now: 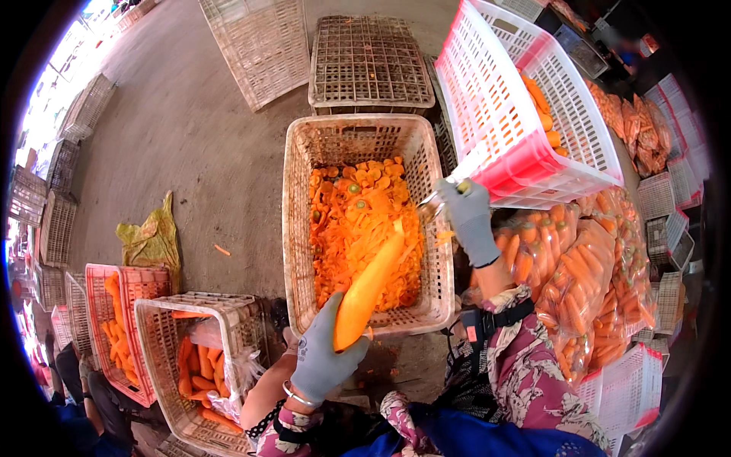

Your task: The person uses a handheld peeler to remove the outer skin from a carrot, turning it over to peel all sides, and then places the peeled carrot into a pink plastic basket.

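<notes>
My left hand, in a grey glove, is closed around the thick end of a large peeled carrot. Its pale tip points up and away, above the crate's contents. In my gloved right hand is a peeler, its shiny metal end near the crate's right wall and apart from the carrot. Part of the tool is hidden by the fingers. Below both hands stands a dirty off-white plastic crate, holding a heap of orange peelings and cut carrot ends.
At the upper right, a white-and-red crate holds carrots. Clear bags of carrots lie beside my right arm. Two carrot-filled crates, one red and one whitish, stand lower left. Upturned crates are behind. A yellow-green sack lies on the floor.
</notes>
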Available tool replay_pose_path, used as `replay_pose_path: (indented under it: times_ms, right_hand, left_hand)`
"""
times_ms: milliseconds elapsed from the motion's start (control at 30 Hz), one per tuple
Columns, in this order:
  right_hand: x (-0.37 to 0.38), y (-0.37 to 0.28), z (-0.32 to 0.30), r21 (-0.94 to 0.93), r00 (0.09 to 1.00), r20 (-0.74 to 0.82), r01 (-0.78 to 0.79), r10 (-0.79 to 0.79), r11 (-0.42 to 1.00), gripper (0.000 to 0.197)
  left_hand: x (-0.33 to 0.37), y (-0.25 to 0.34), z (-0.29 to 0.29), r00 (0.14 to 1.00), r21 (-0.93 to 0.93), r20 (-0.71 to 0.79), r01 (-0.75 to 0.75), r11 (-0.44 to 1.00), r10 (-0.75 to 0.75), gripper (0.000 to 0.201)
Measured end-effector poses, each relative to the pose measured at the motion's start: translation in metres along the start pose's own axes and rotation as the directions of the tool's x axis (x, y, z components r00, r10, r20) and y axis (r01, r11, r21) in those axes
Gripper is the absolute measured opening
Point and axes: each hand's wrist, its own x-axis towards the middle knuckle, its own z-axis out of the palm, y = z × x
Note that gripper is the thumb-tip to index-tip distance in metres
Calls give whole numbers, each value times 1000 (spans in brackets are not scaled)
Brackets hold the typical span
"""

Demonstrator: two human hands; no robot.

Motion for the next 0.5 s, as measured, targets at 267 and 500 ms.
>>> replay_pose_path:
  times_ms: [267,500]
  right_hand:
    - [-61,-22,48,178,895,436,-190,96,966,24]
    - [-4,-11,-1,160,999,37,-18,12,987,25]
  left_hand:
    - [10,9,-3,990,-171,-22,133,976,-139,71]
    - [7,15,-5,995,-129,-9,98,987,-100,74]
